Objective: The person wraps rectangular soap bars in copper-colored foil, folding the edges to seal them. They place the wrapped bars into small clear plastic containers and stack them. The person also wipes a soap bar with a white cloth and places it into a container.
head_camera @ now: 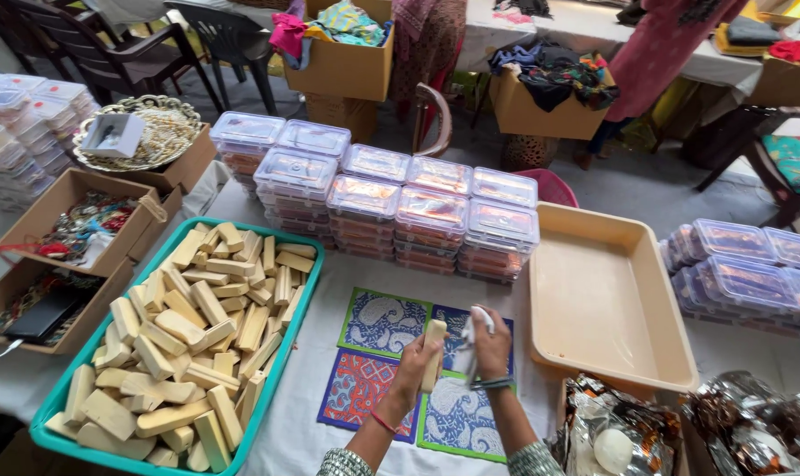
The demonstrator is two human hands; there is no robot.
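My left hand (415, 360) grips a pale wooden block (433, 353) upright over the patterned mats (384, 323). My right hand (488, 345) holds a white cloth (476, 324) against the block's right side. A teal tray (292, 322) heaped with several similar wooden blocks (188, 335) lies to the left of my hands. To the right of them stands a beige plastic tray (607, 300), which holds nothing.
Stacks of clear lidded boxes (391, 207) stand behind the mats, with more of these lidded boxes (744, 273) at right. Cardboard boxes (74, 225) with trinkets sit at left. Foil-wrapped items (629, 427) lie bottom right. A person (656, 62) stands beyond, near chairs (118, 53).
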